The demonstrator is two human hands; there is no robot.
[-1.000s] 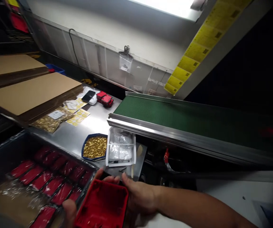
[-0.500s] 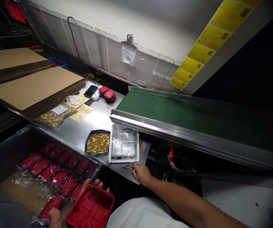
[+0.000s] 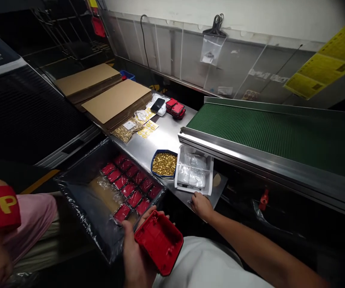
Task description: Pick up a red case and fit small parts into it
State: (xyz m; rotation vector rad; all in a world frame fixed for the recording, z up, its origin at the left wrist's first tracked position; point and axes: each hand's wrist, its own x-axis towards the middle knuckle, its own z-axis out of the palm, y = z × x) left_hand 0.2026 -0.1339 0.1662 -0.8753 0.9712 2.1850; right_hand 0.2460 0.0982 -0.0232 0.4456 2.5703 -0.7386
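In my left hand is a red plastic casing, its open, ribbed side turned up toward me. The fingers wrap round its far side and the thumb lies at its left. My right hand is at the front edge of the metal table, fingers closed; whatever is in them is too small to make out. Just behind it stands a white bin with clear plastic bags. Beside the bin, a blue tray holds many small brass-coloured parts.
A plastic-lined box with rows of wrapped red pieces stands at left. Behind the right hand runs a green conveyor. Cardboard sheets, a phone and stacked red parts lie farther back. Another person's red-banded sleeve shows at left.
My view has swung left, so the scene sits farther right and another person appears at left. The casing stays in my left hand, tilted differently. My right hand remains by the white bin.
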